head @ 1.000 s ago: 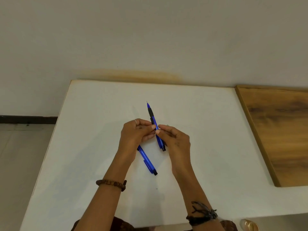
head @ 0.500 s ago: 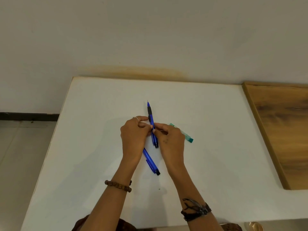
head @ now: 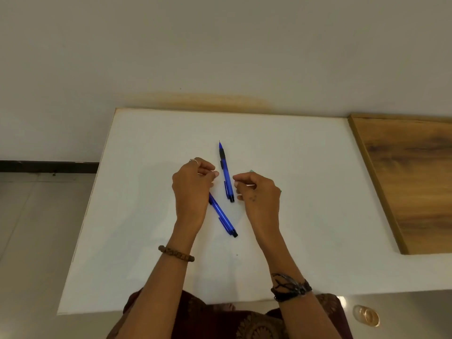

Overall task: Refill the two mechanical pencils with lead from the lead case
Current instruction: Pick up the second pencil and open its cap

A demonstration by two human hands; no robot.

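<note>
Two blue mechanical pencils lie on the white table (head: 305, 216). One pencil (head: 226, 173) lies free between my hands with its tip pointing away from me. The other pencil (head: 223, 220) slants toward me, its far end hidden under my left hand (head: 193, 189). That hand's fingers are curled with thumb and forefinger together, and I see nothing in them. My right hand (head: 260, 194) is curled over the teal lead case (head: 251, 170), of which only a corner shows. Whether the hand grips the case is hidden.
A wooden board (head: 411, 182) lies on the table's right side. The table's left edge drops to the floor, and a wall runs along its far edge. A small round brass object (head: 367, 315) sits low at the right, off the table.
Both hands held the upright pencil before. It now lies on the table and my hands have drawn apart; my right hand has moved over the lead case.
</note>
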